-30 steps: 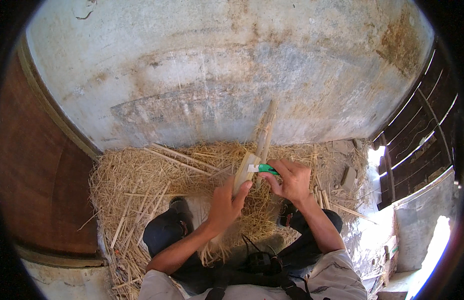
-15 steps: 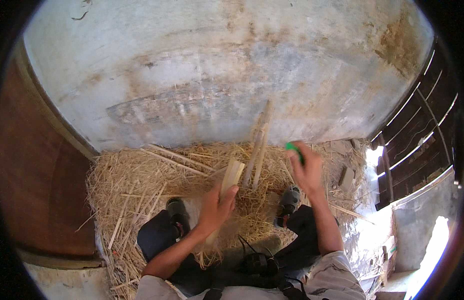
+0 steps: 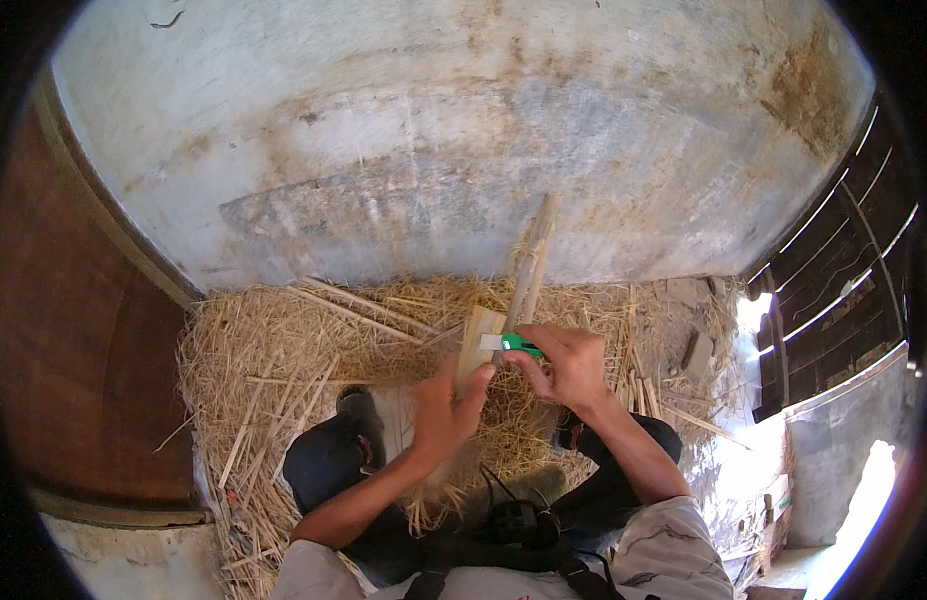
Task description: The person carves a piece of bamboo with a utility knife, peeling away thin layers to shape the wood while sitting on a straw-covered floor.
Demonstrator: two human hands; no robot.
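My left hand [image 3: 446,412] is closed around a pale yellow piece of split bamboo [image 3: 481,322], which points up and away from me. In my right hand [image 3: 572,366] is a green utility knife [image 3: 521,344]. Its short, wide blade [image 3: 491,342] lies across the bamboo, just above my left thumb. Both hands are close together over the straw between my knees. The lower end of the bamboo is hidden by my left hand and wrist.
Straw and shavings [image 3: 254,340] cover the floor around my feet. Bamboo poles [image 3: 533,268] lean on the stained wall [image 3: 414,190] ahead. Loose sticks [image 3: 369,312] lie at left, a brick [image 3: 698,355] at right. A brown panel [image 3: 84,330] stands far left.
My right hand has swung left and down, bringing the knife from the air at right onto the bamboo. My left hand still holds the bamboo, nearly in the same place.
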